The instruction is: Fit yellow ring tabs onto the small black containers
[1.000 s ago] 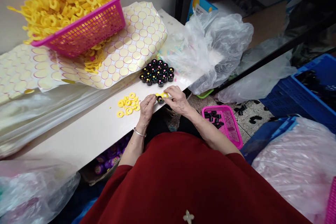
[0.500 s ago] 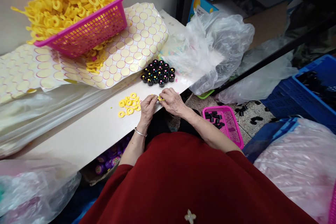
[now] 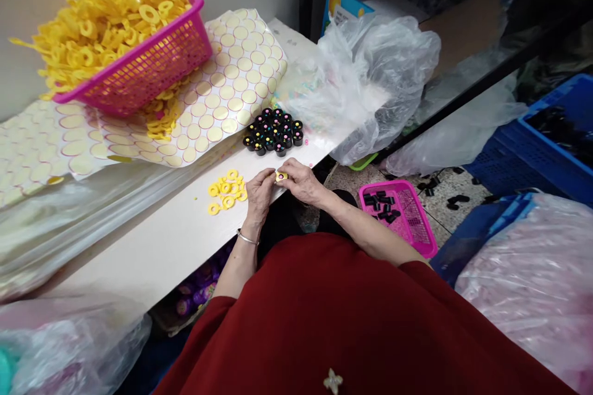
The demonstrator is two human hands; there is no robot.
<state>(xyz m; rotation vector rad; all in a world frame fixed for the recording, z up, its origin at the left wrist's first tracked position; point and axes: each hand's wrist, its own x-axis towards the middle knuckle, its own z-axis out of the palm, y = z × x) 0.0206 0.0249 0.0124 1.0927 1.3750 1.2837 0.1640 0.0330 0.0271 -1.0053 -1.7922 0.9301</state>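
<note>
Near the front edge of the white table, my left hand (image 3: 260, 192) and my right hand (image 3: 299, 182) meet with fingers closed on one small piece. It is a yellow plastic ring (image 3: 281, 177) with a dark centre and a pink dot, partly covered by fingertips. Left of my left hand lies a loose group of yellow rings (image 3: 227, 188) with small tabs. Just beyond my hands stands a tight cluster of black caps (image 3: 274, 131), each with a small coloured bead on top.
A pink basket (image 3: 139, 77) heaped with yellow rings stands on sticker sheets (image 3: 231, 74). Clear plastic bags (image 3: 384, 80) lie at the table's right end. On the floor are a pink tray (image 3: 419, 222) with black pieces and a blue crate (image 3: 504, 148).
The yellow ring between my fingers has turned so its dark centre and pink dot face up. The whole view has shifted slightly; both hands stay together at the same spot.
</note>
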